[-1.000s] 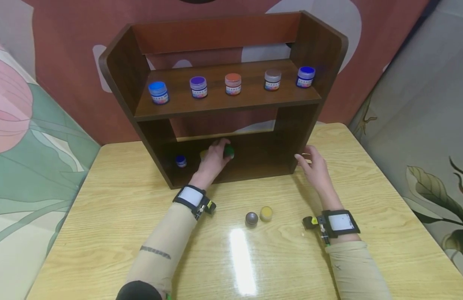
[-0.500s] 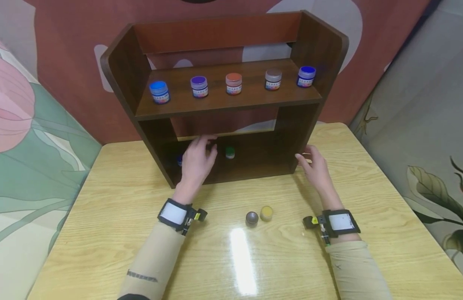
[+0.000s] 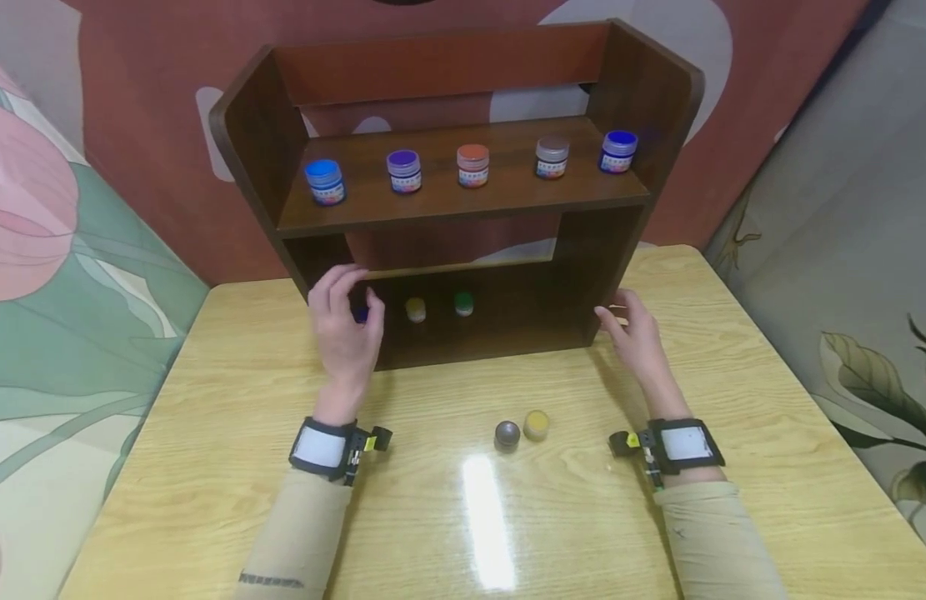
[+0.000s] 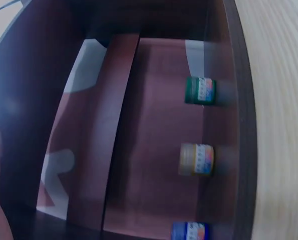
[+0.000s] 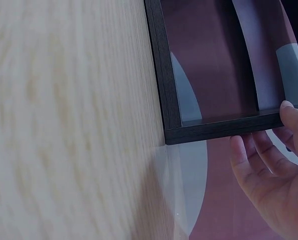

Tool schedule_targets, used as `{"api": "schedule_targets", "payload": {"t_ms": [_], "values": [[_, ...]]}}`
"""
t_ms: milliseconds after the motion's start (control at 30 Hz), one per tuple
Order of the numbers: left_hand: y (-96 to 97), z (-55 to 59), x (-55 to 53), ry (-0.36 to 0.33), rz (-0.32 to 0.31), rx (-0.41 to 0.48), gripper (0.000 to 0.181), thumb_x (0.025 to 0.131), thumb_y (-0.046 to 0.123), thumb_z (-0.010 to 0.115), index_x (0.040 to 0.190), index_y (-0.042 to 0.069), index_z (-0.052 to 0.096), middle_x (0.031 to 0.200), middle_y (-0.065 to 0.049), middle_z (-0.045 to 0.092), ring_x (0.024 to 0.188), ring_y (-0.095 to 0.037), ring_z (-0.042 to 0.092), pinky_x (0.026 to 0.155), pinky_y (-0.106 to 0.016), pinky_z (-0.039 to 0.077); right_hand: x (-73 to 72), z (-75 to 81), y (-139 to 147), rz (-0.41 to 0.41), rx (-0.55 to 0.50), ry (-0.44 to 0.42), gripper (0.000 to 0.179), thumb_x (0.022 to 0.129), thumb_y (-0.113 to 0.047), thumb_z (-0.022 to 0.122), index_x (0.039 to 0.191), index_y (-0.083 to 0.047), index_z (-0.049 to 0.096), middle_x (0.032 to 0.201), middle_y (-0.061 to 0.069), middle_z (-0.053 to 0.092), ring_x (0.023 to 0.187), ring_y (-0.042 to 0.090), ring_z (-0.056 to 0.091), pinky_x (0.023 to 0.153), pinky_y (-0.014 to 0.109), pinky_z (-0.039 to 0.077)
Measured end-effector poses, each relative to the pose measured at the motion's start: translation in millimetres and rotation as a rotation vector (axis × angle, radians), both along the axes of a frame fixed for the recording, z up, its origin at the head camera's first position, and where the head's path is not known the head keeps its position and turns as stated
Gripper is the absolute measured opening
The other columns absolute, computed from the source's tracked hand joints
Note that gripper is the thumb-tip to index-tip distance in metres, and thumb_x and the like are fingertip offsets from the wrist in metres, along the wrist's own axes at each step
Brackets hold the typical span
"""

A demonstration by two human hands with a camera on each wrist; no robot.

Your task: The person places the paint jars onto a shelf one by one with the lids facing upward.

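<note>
My left hand [image 3: 346, 329] hovers by the lower left of the dark wooden shelf [image 3: 523, 329], fingers loosely bent and nothing between them. Behind it a small blue paint jar [image 4: 190, 231] is partly hidden in the head view. A yellow paint jar [image 3: 415, 310] and a green paint jar [image 3: 464, 304] stand to its right on the lower board. At the shelf's right side panel, my right hand [image 3: 637, 337] grips the front edge, thumb on the inner side and fingers against the outer face, as the right wrist view shows.
On the upper board stand several paint jars in a row, from a light blue jar [image 3: 325, 182] to a dark blue jar [image 3: 618, 152]. A grey-lidded jar [image 3: 507, 435] and a yellow-topped jar [image 3: 537, 425] sit close together on the wooden table [image 3: 417, 500].
My left hand has let go of the green jar and moved left past the yellow jar to the shelf's left side. My right hand has stayed at the side panel.
</note>
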State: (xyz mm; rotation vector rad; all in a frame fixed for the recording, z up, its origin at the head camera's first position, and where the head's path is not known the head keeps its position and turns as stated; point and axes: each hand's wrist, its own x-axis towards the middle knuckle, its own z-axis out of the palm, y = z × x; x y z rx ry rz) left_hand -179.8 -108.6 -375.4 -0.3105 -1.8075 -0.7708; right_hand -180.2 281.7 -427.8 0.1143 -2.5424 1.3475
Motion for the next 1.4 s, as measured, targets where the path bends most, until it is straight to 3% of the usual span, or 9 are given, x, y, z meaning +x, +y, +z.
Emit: {"api": "schedule_targets", "payload": {"t_ms": [33,167,233,300,400,533,700,1200,1400], "values": [[-1.4,-1.7,-0.6,0.045,0.005,0.021,0.024,0.090,0.003,0.066,0.113,0.003,0.059,0.118,-0.016,0.060,0.112,-0.032,0.055,0.099,-0.037,0.046,-0.1,0.0,0.3,0.000,-0.004,0.003,0.045,0.105,-0.027,0.051,0.136,0.005,0.045,0.132,0.028,0.055,0.123,0.044,0.058,0.086,0.015,0.056],[-9.1,-8.2,-3.2,0.209,0.061,0.131,0.038,0.086,0.004,0.070,0.119,0.011,0.052,0.129,-0.011,0.050,0.119,-0.027,0.047,0.098,-0.033,0.042,-0.5,0.2,0.6,0.002,0.003,-0.002,0.047,0.105,-0.028,0.050,0.137,0.005,0.044,0.133,0.028,0.055,0.124,0.044,0.057,0.093,0.040,0.058],[-15.6,-9.1,-4.7,0.244,0.105,0.193,0.047,0.084,0.008,0.073,0.123,0.013,0.047,0.135,-0.011,0.044,0.125,-0.026,0.042,0.103,-0.036,0.041,-0.6,0.4,0.5,0.003,0.002,-0.005,0.047,0.105,-0.028,0.050,0.137,0.005,0.044,0.133,0.027,0.055,0.124,0.044,0.057,0.094,0.040,0.058],[-22.4,-7.4,-5.1,0.217,0.131,0.254,0.056,0.083,0.013,0.075,0.128,0.011,0.042,0.142,-0.013,0.040,0.132,-0.025,0.038,0.108,-0.038,0.039,-0.6,0.4,0.6,0.003,0.002,-0.007,0.047,0.105,-0.028,0.050,0.137,0.005,0.044,0.133,0.027,0.055,0.124,0.044,0.057,0.095,0.046,0.056],[-30.7,-5.5,-5.3,0.104,0.116,0.325,0.069,0.084,0.017,0.076,0.137,0.004,0.035,0.150,-0.015,0.034,0.140,-0.020,0.034,0.111,-0.037,0.036,0.0,0.3,1.3,0.000,-0.004,-0.008,0.046,0.105,-0.028,0.051,0.137,0.005,0.045,0.133,0.027,0.055,0.124,0.044,0.057,0.091,0.030,0.059],[-36.0,-10.2,-7.4,-0.088,-0.043,0.414,0.082,0.088,0.015,0.074,0.149,-0.004,0.022,0.157,-0.010,0.032,0.140,-0.016,0.040,0.111,-0.032,0.039,0.3,0.1,2.0,-0.001,-0.006,-0.005,0.045,0.105,-0.027,0.051,0.136,0.005,0.045,0.132,0.027,0.055,0.123,0.043,0.058,0.081,0.005,0.050],[-38.9,-22.1,-12.9,-0.225,-0.094,0.405,0.069,0.091,0.012,0.069,0.150,0.002,0.035,0.150,-0.011,0.047,0.136,-0.022,0.050,0.115,-0.036,0.042,0.3,0.4,2.4,-0.001,0.009,-0.008,0.046,0.105,-0.027,0.051,0.137,0.005,0.045,0.132,0.027,0.056,0.123,0.044,0.058,0.091,0.032,0.059],[-42.3,-31.2,-16.8,-0.283,0.005,0.286,0.041,0.103,0.017,0.054,0.138,-0.004,0.049,0.130,-0.024,0.063,0.122,-0.037,0.062,0.106,-0.049,0.049,5.2,18.5,2.1,0.035,0.105,-0.078,0.050,0.104,-0.028,0.053,0.137,0.007,0.043,0.134,0.031,0.055,0.121,0.050,0.058,0.094,0.059,0.054],[-42.9,-31.2,-16.4,-0.310,0.013,0.283,0.041,0.103,0.019,0.054,0.137,-0.003,0.049,0.129,-0.024,0.063,0.122,-0.038,0.062,0.106,-0.050,0.050,15.2,36.2,5.7,0.075,0.230,-0.240,0.050,0.103,-0.033,0.054,0.132,0.007,0.048,0.118,0.032,0.063,0.099,0.043,0.069,0.079,0.049,0.060]]}}
